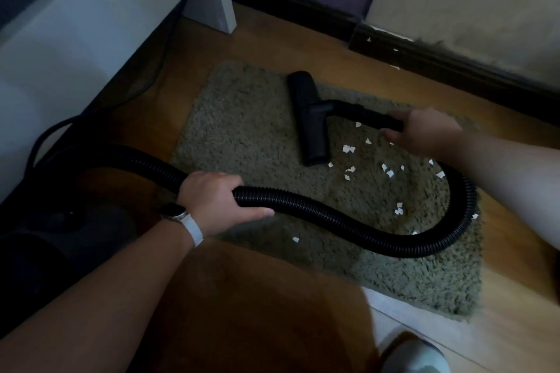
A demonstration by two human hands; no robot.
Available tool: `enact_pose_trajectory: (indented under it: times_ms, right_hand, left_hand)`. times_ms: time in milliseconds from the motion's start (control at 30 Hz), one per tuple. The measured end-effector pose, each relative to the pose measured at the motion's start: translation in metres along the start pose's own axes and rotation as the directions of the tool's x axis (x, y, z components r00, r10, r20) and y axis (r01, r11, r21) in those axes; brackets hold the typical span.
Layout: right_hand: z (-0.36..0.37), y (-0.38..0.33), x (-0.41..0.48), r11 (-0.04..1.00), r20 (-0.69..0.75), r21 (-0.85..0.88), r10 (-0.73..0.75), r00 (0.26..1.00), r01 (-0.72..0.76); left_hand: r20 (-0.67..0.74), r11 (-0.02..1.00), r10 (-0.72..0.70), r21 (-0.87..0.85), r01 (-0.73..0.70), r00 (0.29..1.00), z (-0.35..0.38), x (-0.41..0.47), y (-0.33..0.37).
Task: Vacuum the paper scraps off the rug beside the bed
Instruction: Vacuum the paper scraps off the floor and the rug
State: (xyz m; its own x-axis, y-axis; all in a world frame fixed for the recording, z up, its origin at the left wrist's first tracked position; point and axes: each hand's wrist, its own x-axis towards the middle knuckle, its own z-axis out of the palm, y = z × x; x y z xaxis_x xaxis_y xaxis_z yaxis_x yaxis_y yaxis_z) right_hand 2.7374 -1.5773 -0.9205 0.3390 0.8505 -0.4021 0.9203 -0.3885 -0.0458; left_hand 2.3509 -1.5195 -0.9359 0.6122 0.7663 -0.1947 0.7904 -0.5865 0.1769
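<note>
Black ribbed hose (318, 206) is gripped by the person's left hand (216, 200), fingers curled round it, over the near edge of the green shag rug (242, 118); white paper scraps (348, 148) lie scattered on the rug's right half, just beside the floor nozzle (307, 118), whose tube (363, 112) the right hand (424, 130) clasps.

The nozzle (307, 118) lies on the rug (242, 130), with scraps (348, 148) on its right half. The hose (333, 215) crosses its front. The bed (75, 39) is left of it.
</note>
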Motion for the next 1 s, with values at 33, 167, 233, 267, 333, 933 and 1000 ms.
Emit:
enact_pose_trajectory:
  times_ms: [33, 167, 233, 267, 333, 933, 1000]
  right_hand:
    - [-0.001, -0.003, -0.001, 1.0, -0.001, -0.024, -0.018, 1.0, 0.018]
    - [0.006, -0.016, -0.005, 0.975, -0.014, -0.169, -0.151, 0.988, 0.147]
    - [0.011, -0.022, -0.008, 0.954, 0.0, -0.219, -0.212, 0.977, 0.206]
    - [0.013, -0.023, -0.009, 0.944, 0.01, -0.237, -0.233, 0.972, 0.229]
    - [0.015, -0.024, -0.011, 0.924, 0.003, -0.274, -0.278, 0.961, 0.268]
    - [0.028, -0.003, -0.046, 0.877, 0.03, -0.129, -0.463, 0.886, 0.463]
    - [0.028, -0.006, -0.047, 0.847, 0.049, -0.13, -0.514, 0.856, 0.516]
  left_hand:
    - [-0.003, 1.0, 0.003, 0.003, -0.003, 1.0, 0.0, 0.0, 0.0]
    - [-0.015, 0.999, 0.036, 0.014, -0.036, 0.999, 0.002, -0.002, -0.001]
    - [0.004, 0.999, 0.039, 0.01, -0.039, 0.999, 0.002, -0.002, -0.002]
    - [0.012, 0.999, 0.039, 0.006, -0.039, 0.999, 0.001, -0.002, -0.003]
    - [0.024, 0.999, 0.045, 0.002, -0.045, 0.999, 0.001, 0.0, -0.003]
    - [0.018, 0.991, 0.122, 0.06, -0.122, 0.992, 0.005, 0.001, -0.001]
    - [0.027, 0.985, 0.16, 0.068, -0.161, 0.987, 0.006, -0.001, -0.003]
